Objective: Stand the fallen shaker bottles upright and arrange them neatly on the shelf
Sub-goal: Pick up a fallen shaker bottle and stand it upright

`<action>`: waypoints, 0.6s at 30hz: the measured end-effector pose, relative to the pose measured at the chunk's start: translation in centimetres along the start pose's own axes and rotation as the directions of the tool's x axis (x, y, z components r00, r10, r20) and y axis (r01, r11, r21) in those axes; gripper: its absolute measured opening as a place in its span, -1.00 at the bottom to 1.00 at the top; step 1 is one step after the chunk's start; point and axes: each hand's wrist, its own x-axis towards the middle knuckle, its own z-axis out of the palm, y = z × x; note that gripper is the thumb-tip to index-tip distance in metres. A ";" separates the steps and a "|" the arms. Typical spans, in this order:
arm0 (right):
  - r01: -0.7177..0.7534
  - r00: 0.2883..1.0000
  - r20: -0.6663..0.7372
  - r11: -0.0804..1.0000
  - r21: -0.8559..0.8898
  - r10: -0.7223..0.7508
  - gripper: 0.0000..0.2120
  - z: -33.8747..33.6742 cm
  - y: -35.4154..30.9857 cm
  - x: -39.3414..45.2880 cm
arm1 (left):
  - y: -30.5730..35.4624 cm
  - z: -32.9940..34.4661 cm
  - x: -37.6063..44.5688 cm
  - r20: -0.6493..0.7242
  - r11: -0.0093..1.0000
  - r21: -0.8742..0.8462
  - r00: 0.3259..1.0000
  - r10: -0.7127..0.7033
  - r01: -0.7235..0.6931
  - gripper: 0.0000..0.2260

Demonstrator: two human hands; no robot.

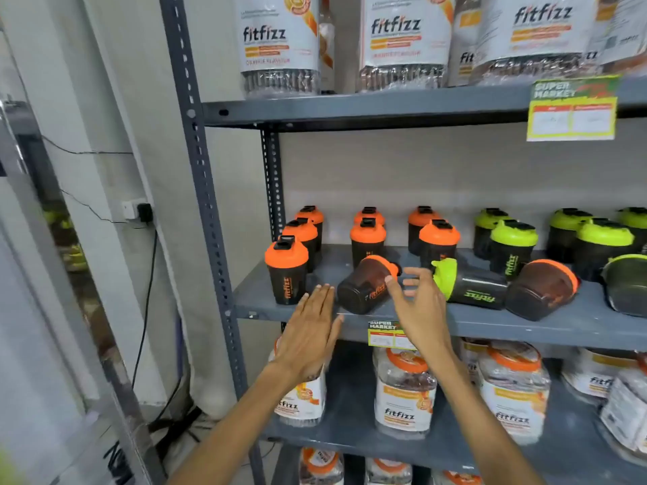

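Note:
On the grey middle shelf (490, 322) several black shaker bottles stand upright, orange-lidded at the left and green-lidded at the right. Along the front lie fallen ones: an orange-lidded shaker (364, 287), a green-lidded shaker (472, 287), a second orange-lidded shaker (541, 290) and a green-lidded one at the right edge (626, 283). My left hand (310, 330) is flat and open just left of the first fallen shaker, not touching it. My right hand (418, 306) is open, fingers spread, its thumb tip at that shaker's lid end.
An upright orange-lidded shaker (286, 269) stands at the shelf's front left corner, close to my left hand. Large fitfizz jars fill the shelf above (280, 47) and the shelf below (404, 397). A perforated grey upright (210, 211) frames the left side; price tags hang on the shelf edges.

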 end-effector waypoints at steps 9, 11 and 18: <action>-0.299 0.945 0.074 0.935 -0.192 0.318 -0.11 4.2 -1.0 4.4 | -1.5 1.8 0.4 0.021 0.999 0.008 0.999 0.049 -0.049 -0.40; -0.384 0.901 0.128 0.900 -0.205 0.414 0.05 5.0 -1.0 5.4 | -1.6 1.7 0.5 0.018 0.998 0.002 0.998 0.060 -0.060 -0.43; -0.474 0.873 0.098 0.878 -0.065 0.478 -0.10 5.7 1.0 6.0 | -2.0 2.0 0.6 0.021 0.997 -0.011 0.997 0.079 -0.079 -0.44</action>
